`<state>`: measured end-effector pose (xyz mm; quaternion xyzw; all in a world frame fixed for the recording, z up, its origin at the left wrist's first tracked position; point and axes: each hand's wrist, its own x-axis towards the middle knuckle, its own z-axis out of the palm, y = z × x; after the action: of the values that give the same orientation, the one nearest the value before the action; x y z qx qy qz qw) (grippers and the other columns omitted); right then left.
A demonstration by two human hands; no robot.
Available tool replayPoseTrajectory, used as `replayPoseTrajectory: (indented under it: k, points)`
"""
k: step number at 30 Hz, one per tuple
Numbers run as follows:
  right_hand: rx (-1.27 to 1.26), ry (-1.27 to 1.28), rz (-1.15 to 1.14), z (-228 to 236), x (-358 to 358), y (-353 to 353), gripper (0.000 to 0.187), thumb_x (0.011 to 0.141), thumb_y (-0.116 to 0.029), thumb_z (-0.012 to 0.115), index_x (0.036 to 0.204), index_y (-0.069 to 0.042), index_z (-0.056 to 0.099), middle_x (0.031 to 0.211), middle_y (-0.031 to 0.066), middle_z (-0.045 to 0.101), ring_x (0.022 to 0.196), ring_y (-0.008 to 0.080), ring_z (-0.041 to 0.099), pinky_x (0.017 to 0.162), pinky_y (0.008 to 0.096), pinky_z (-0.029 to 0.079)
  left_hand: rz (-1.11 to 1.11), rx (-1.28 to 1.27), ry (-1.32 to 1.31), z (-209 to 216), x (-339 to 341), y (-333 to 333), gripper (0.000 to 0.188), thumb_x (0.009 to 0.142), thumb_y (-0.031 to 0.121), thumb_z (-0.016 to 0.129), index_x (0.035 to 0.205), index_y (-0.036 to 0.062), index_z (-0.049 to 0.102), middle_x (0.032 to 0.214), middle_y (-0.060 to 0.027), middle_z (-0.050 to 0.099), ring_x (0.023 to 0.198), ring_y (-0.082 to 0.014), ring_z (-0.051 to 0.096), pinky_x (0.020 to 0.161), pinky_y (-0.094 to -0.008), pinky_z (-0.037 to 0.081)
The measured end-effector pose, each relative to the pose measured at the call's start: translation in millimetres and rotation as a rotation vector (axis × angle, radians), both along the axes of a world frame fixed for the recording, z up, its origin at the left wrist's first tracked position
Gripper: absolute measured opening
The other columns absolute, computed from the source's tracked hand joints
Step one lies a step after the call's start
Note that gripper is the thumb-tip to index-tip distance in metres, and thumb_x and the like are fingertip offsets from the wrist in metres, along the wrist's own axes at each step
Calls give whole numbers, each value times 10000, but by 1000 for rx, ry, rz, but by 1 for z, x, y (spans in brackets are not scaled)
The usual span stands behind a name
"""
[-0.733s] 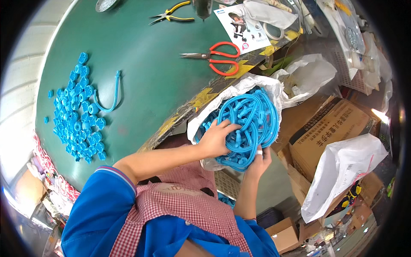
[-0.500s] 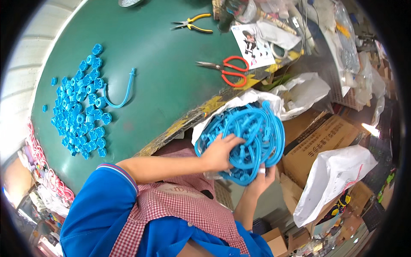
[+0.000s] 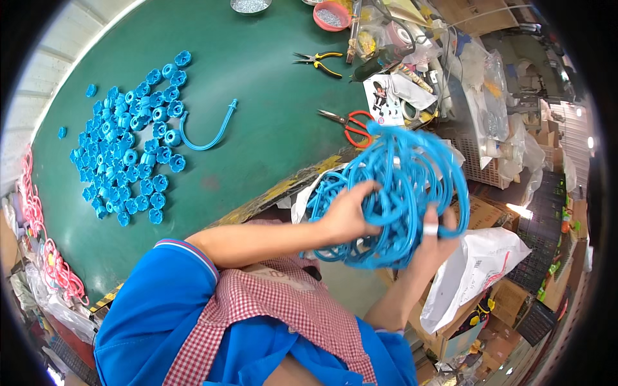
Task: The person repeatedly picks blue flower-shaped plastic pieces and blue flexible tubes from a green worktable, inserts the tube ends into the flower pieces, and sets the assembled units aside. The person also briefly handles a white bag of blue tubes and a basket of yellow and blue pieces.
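A tangled bundle of blue plastic tubes (image 3: 402, 193) is held up between my two hands, above a white sack (image 3: 300, 207) at the table's front edge. My left hand (image 3: 351, 217) is curled into the bundle's left side. On its right side my right hand (image 3: 439, 243), with a white wrap on one finger, has its fingers closed round several tubes. The bundle's edges are smeared by motion. A single curved blue tube (image 3: 209, 147) lies on the green table (image 3: 257, 96), touching or close to a heap of blue flower-shaped cups (image 3: 119, 145).
Red-handled scissors (image 3: 356, 132) and yellow-handled pliers (image 3: 322, 62) lie on the table, near a printed leaflet (image 3: 384, 106). A pink bowl (image 3: 331, 16) and a metal bowl (image 3: 250, 6) hold small silvery pieces. A white bag (image 3: 476, 270) hangs over cartons at right.
Both hands have lifted the blue tubes up and to the right, partly out of the white sack. My right hand has come up with them. The view has shifted too.
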<state>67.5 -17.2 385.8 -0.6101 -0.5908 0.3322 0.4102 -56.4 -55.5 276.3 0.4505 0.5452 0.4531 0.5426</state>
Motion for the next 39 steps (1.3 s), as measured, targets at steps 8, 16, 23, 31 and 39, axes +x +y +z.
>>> replayPoseTrajectory:
  k: [8, 16, 23, 31, 39]
  points:
    - [231, -252, 586, 46, -190, 105, 324, 797, -291, 701, 982, -26, 684, 834, 122, 679, 770, 232, 649, 730, 336, 489, 287, 61, -370, 41, -167, 56, 546, 723, 37, 716, 1222, 34, 494, 1054, -91, 629, 951, -174, 613, 864, -331, 508]
    - [766, -365, 812, -53, -239, 124, 387, 822, -262, 667, 1167, -90, 630, 1095, 134, 643, 1045, 291, 588, 926, 352, 430, 547, -369, -217, -89, -336, 85, 840, 804, 363, 695, 1482, 202, 225, 1506, -147, 272, 1352, -388, 294, 978, -583, 390]
    - [-98, -12, 36, -242, 11, 4, 676, 845, -146, 678, 1396, 26, 326, 1396, 196, 376, 1217, 310, 453, 997, 382, 384, 553, 301, 862, -92, -258, -8, 601, 741, 205, 715, 1296, 118, 503, 1338, -144, 473, 1226, -351, 453, 1010, -475, 381]
    - [-862, 330, -37, -291, -1, -16, 654, 748, -317, 768, 1272, -42, 491, 1223, 88, 545, 1068, 224, 533, 834, 330, 436, -727, 332, 1124, -122, -97, -57, 797, 632, 303, 761, 1364, 295, 445, 1507, -65, 274, 1408, -362, 186, 1074, -640, 202]
    - [-674, 172, 164, -267, -17, 8, 191, 700, -134, 767, 797, 8, 683, 754, 51, 659, 617, 118, 590, 560, 267, 458, -653, 224, 1077, -161, -83, -32, 413, 692, 125, 682, 1090, 138, 571, 1216, -51, 494, 1058, -369, 532, 738, -471, 556]
